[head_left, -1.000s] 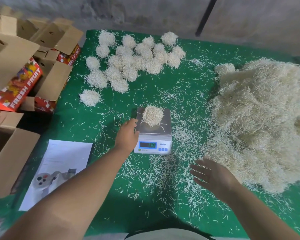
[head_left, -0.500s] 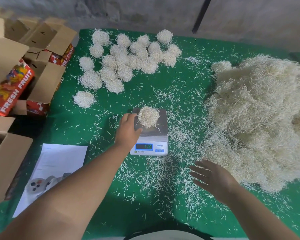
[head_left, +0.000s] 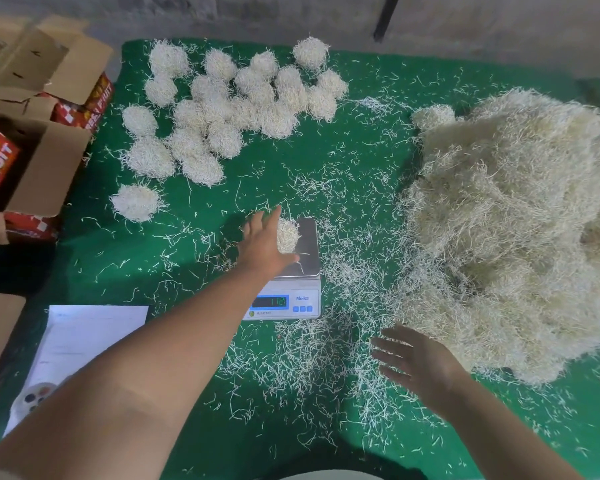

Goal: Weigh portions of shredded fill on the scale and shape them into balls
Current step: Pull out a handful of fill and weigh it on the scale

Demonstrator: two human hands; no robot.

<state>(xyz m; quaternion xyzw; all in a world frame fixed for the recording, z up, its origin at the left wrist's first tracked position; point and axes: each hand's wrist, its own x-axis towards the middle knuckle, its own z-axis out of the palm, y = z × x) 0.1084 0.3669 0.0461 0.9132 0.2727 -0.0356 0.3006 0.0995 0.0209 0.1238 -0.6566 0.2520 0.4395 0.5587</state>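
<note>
Green cloth (head_left: 326, 161) covers the work surface from a grey wall at the top of the frame down to the bottom edge, and loose shreds are scattered over most of it. Open cloth is left in the centre, between the finished balls (head_left: 229, 109) clustered at upper left and the big heap of fill (head_left: 513, 230) filling the right side. Cardboard boxes (head_left: 32, 140) are crowded against the left edge, and a sheet of paper (head_left: 84, 341) is laid at lower left. The scale (head_left: 291, 282) is set in the middle, its display lit. A small, pale, loosely rounded portion (head_left: 287, 233) is seen on the left part of the steel pan. The left hand (head_left: 262, 242) is reached over it, fingers straight, its palm side against the portion. The right hand (head_left: 413, 362) is held spread and empty at lower right, just beside the heap.
</note>
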